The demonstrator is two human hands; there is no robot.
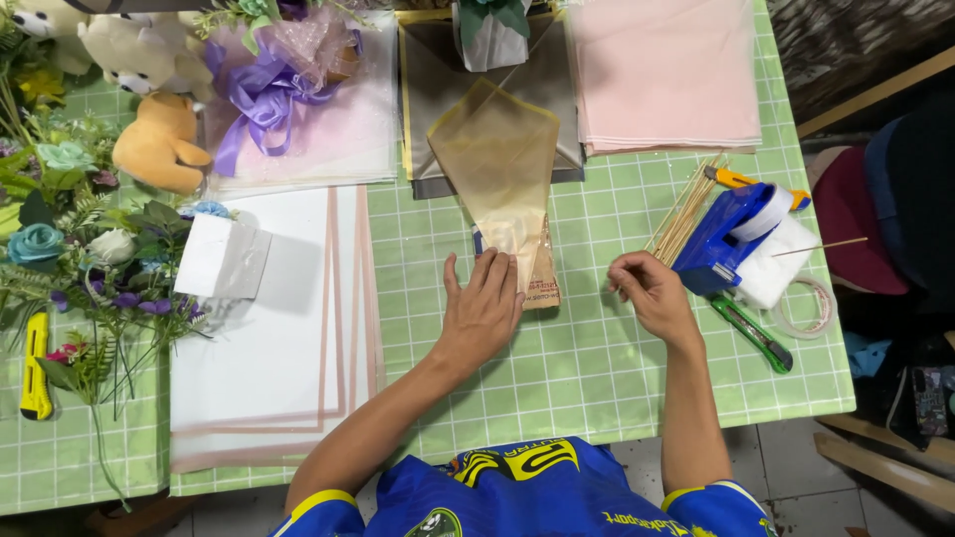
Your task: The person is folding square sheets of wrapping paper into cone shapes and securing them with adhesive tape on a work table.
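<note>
At frame centre, left hand (484,310) lies flat, grip open, pinning the sheer tan wrap (497,159)—light, floppy, slippery, best held at its narrow end; right hand (649,290) grip pinched, contents unclear.

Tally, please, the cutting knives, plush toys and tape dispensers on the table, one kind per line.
Knives: 3 (yellow, green, orange)
Plush toys: 3 (orange, cream, white)
Tape dispensers: 1 (blue)
Total: 7
</note>
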